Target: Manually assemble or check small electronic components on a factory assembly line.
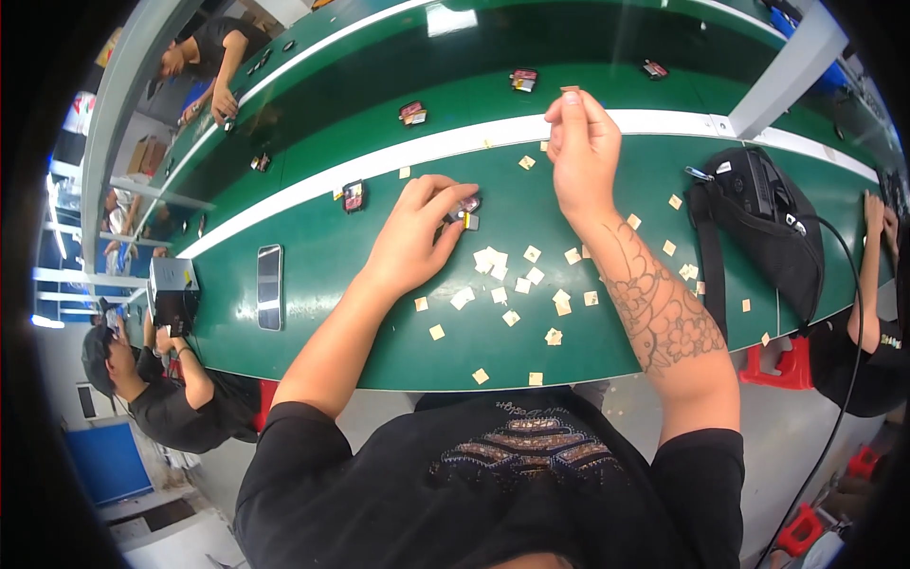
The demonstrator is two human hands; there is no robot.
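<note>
My left hand [414,232] is closed around a small dark electronic part [470,222] with a yellow strip, resting on the green table [379,351]. Its thumb and fingers partly cover the part. Raised over the white rail, my right hand [583,156] pinches a small tan square piece [570,89] between thumb and fingertips. Many similar pale square pieces [523,284] lie scattered between and below my hands. Left of my left hand sits another small red-and-black part [354,195] with a yellow tab.
A white rail [464,139] divides the table from a green strip carrying several small parts [412,113]. A phone [270,287] lies at left, a black bag [768,213] at right. Grey posts [791,66] rise beyond. Co-workers sit on both sides; another works across the strip.
</note>
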